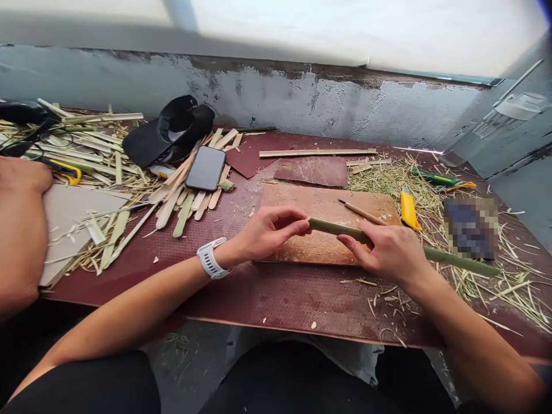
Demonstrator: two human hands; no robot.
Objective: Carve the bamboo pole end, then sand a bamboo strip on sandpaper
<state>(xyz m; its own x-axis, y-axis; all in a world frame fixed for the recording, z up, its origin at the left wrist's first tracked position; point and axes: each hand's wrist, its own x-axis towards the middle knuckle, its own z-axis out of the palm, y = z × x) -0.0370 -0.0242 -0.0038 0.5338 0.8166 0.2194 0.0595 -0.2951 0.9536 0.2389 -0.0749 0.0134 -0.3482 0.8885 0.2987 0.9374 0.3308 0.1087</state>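
Observation:
A long green bamboo strip point(461, 263) runs between my hands above a worn wooden board point(293, 198). My left hand point(276, 231), with a white watch at the wrist, pinches its left end between thumb and fingers. Closed around the strip further along is my right hand point(390, 250); the rest of the strip sticks out to the right behind it. A thin brown pencil-like stick point(362, 213) with a dark tip reaches to the right hand's fingers. Whether the hand holds this stick or it lies on the board, I cannot tell.
Left of the board are a phone point(206, 168) on cut strips point(172, 201), a black cap point(166, 132) and another person's arm point(21, 230). Right of it lie a yellow cutter point(409, 208), a green cutter point(433, 176), shavings and a blurred dark object point(470, 229).

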